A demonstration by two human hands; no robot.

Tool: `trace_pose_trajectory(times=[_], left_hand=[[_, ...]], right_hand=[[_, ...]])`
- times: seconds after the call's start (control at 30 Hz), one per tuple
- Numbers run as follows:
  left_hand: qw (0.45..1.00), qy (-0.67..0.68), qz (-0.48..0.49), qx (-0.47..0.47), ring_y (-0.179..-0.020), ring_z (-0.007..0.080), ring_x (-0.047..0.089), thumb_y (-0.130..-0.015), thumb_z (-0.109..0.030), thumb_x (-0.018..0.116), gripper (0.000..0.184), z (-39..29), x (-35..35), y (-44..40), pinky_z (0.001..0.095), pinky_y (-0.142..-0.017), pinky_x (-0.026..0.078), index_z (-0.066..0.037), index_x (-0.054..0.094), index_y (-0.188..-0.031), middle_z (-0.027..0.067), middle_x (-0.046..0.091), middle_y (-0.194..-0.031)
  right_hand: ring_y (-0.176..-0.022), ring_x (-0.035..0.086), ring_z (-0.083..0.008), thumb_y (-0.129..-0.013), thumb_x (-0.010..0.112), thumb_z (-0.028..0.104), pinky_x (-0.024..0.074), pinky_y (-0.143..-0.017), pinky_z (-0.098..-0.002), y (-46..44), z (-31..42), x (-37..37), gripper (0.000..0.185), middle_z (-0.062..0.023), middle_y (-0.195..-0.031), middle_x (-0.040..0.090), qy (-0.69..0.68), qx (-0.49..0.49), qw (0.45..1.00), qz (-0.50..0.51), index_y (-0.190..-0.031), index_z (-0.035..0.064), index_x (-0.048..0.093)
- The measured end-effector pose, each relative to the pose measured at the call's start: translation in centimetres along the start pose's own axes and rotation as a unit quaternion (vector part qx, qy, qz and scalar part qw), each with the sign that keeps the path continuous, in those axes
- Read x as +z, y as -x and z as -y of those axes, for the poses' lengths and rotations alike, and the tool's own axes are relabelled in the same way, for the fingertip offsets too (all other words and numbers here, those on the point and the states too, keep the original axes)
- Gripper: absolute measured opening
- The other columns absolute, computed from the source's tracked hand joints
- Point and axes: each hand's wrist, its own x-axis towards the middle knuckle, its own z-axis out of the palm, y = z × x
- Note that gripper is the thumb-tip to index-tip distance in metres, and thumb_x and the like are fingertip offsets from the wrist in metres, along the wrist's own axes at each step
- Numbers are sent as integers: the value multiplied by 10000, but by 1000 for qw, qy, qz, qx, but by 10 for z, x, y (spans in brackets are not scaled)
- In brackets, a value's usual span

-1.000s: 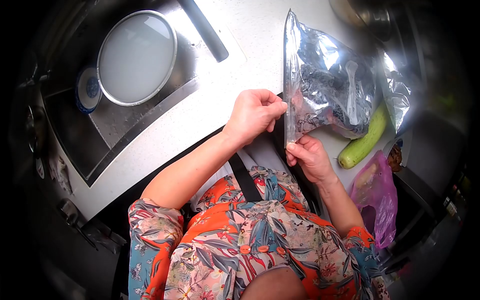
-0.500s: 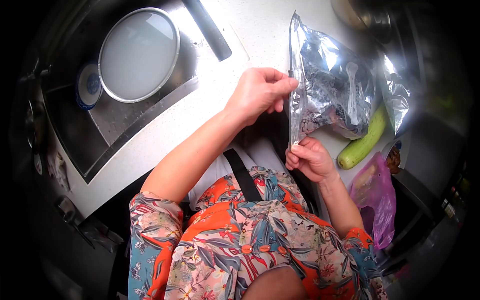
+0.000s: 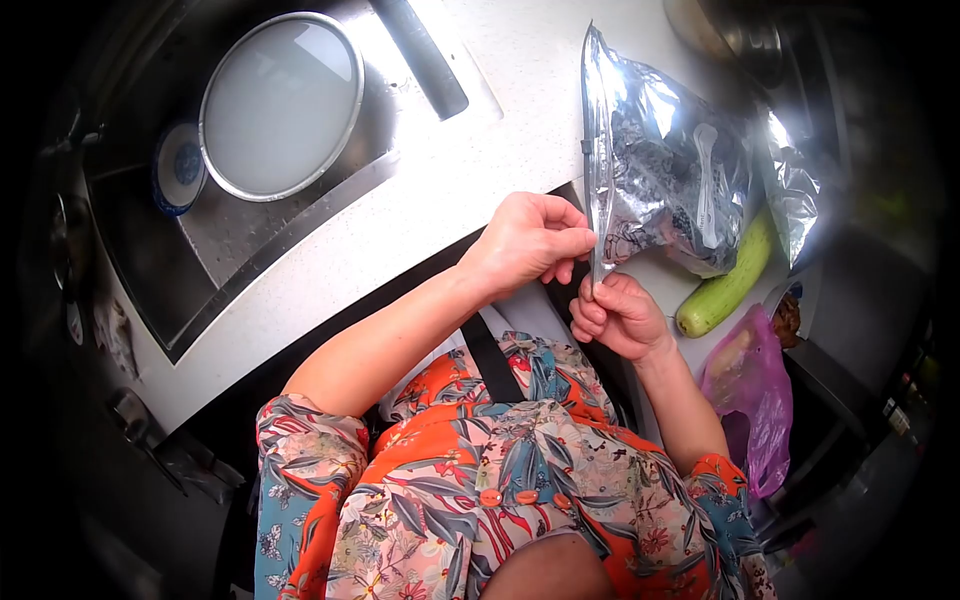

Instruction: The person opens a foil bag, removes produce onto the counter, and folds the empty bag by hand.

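Observation:
A silvery, partly clear zip bag (image 3: 660, 150) lies on the white counter, with dark contents and a white spoon shape (image 3: 706, 185) showing on it. My left hand (image 3: 535, 243) pinches the bag's zip edge near its lower part. My right hand (image 3: 622, 312) grips the bottom corner of that same edge, just below my left hand. A small dark slider (image 3: 587, 147) sits higher up on the edge. Beside the bag's lower right side lies a green gourd (image 3: 725, 293).
At the upper left, a sink (image 3: 215, 250) holds a round basin (image 3: 283, 108) of cloudy liquid and a blue-rimmed dish (image 3: 181, 168). A pink plastic bag (image 3: 757, 400) lies at the right, near another silvery bag (image 3: 792, 190). A metal bowl (image 3: 715, 30) stands at the top right.
My left hand went up along the bag's zip edge, then came back down close to my right hand. The zip edge shifted slightly right. The dark slider now shows above my left hand.

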Motion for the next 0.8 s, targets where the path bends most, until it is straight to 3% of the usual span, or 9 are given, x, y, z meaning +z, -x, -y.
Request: trace_pose_trajectory(times=[0.23, 0.47, 0.53, 0.57, 0.6, 0.63, 0.7, 0.8], left_hand=[[999, -33, -26, 30, -492, 69, 521, -808, -91, 661, 113, -2, 11, 6, 212, -440, 396, -20, 583, -766, 8, 575, -638], [997, 26, 75, 19, -514, 57, 534, -872, -117, 652, 107, 1, 40, 12, 200, -458, 416, -15, 648, -841, -4, 597, -668], [982, -127, 26, 139, -540, 67, 549, -855, -108, 667, 90, 3, 37, 11, 217, -480, 430, -18, 662, -841, 7, 601, -676], [959, -201, 1, 198, -553, 71, 556, -846, -103, 675, 83, 3, 34, 11, 225, -491, 437, -20, 669, -842, 12, 603, -681], [878, -333, -48, 341, -604, 113, 586, -815, -77, 691, 46, -3, 24, 11, 253, -523, 452, -40, 686, -842, 41, 595, -684], [825, -387, -104, 400, -603, 167, 592, -783, -55, 698, 80, -7, 17, 11, 264, -521, 451, -66, 688, -862, 65, 596, -734], [736, -476, -160, 454, -739, 221, 609, -725, -50, 726, 195, -22, 6, 14, 301, -609, 477, -106, 681, -906, 62, 612, -870], [581, -613, -171, 506, -921, 267, 579, -648, -58, 756, 327, -39, -1, -3, 365, -755, 463, -156, 671, -948, 57, 595, -1028]], right_hand=[[-606, 452, -165, -922, 529, 223, 396, -592, -320, 10, 2, 1, 237, -26, -623, 456, 15, -34, 999, 28, -770, 45, 497], [-515, 413, -157, -883, 489, 197, 368, -520, -317, 56, 28, 2, 230, -26, -557, 423, -21, -122, 992, 4, -713, 51, 436], [-478, 387, -140, -884, 468, 201, 360, -501, -306, 67, 38, 0, 247, -13, -528, 413, -11, -157, 987, -5, -687, 69, 402], [-474, 384, -138, -886, 467, 201, 358, -497, -305, 70, 43, -1, 247, -12, -524, 410, -13, -164, 986, -1, -686, 71, 401], [-471, 380, -136, -887, 466, 201, 356, -493, -304, 73, 47, -1, 248, -11, -520, 407, -15, -171, 985, 2, -685, 73, 400], [-468, 377, -134, -888, 464, 201, 355, -489, -304, 76, 51, -1, 249, -9, -516, 405, -17, -180, 984, 6, -684, 75, 398], [-458, 368, -129, -887, 459, 194, 350, -482, -301, 78, 56, 1, 241, -4, -505, 397, -14, -190, 982, 4, -684, 79, 398], [-451, 361, -125, -880, 457, 190, 343, -476, -298, 82, 61, 4, 228, 1, -496, 391, -20, -202, 979, 4, -684, 85, 406]])
